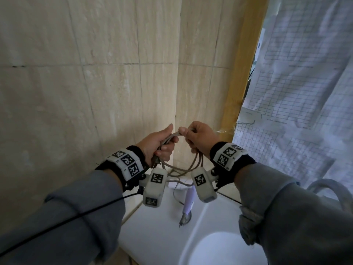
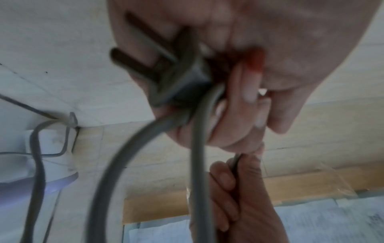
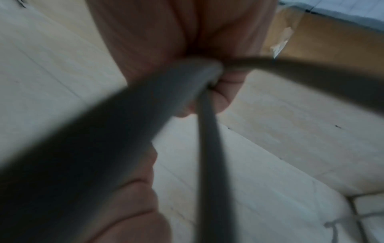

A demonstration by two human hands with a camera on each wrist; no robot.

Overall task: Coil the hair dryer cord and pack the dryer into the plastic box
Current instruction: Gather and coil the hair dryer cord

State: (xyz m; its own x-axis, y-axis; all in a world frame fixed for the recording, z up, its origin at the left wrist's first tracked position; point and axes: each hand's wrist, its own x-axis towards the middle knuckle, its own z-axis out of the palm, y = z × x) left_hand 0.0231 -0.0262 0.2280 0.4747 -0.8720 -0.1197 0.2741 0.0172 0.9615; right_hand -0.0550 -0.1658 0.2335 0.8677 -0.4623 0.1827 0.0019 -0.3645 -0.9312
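I hold a grey hair dryer cord in loops between both hands, above the sink rim. My left hand grips a bundle of loops together with the plug, whose prongs stick out past the fingers. My right hand pinches the cord close to the left hand, and loops hang below it. The pale lilac hair dryer lies on the white sink ledge below the wrists, partly hidden by the wrist cameras. The dryer shows at the left of the left wrist view. No plastic box is in view.
A white sink with its basin lies at the bottom right. Beige tiled walls meet in a corner straight ahead. A wooden frame and a translucent sheet stand to the right. A thin black wire runs along my left sleeve.
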